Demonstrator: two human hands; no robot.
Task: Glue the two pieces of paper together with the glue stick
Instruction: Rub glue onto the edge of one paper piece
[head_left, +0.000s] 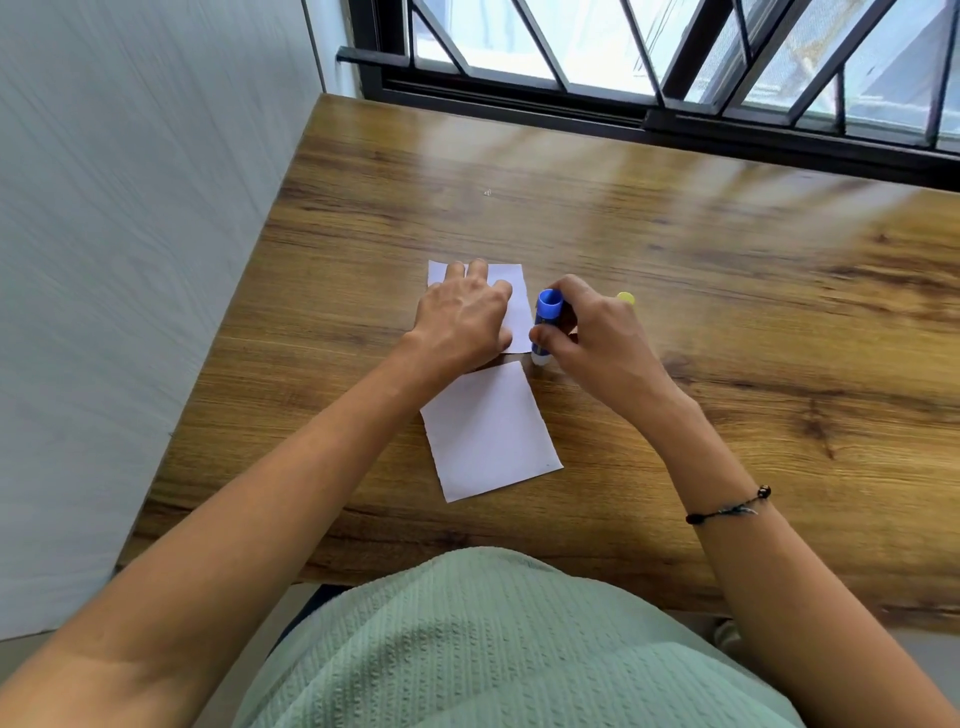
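- Nearest to me, a green shirt (498, 649) fills the bottom of the view, hanging over the near table (727, 312) edge.
- Left of the table stands a pale wall (130, 234); the table's left edge runs along it with only a thin gap, so I see no room to move on that side.
- My left hand (465, 317) lies flat, fingers spread, pressing down on the far paper (514, 296); it pinches nothing.
- That far paper sits mid-table, its top corners and right strip showing past the hand.
- Closer to me lies the near paper (491, 431), slightly turned, its far edge just beside the far paper's near edge; I cannot tell whether they touch or overlap there.
- Just right of the far paper stands the glue stick (546, 325), blue, tilted, its lower end on the table by the paper's right corner.
- My right hand (592, 338) is curled around the glue stick, fingers closed on its body.
- A yellow cap (626, 298) peeks out behind that hand, resting on the table.
- A dark bracelet (727, 512) circles the right forearm.
- Right of the hands, I see bare wood open to the frame edge.
- At the far edge, a black window frame (675, 109) borders the table.
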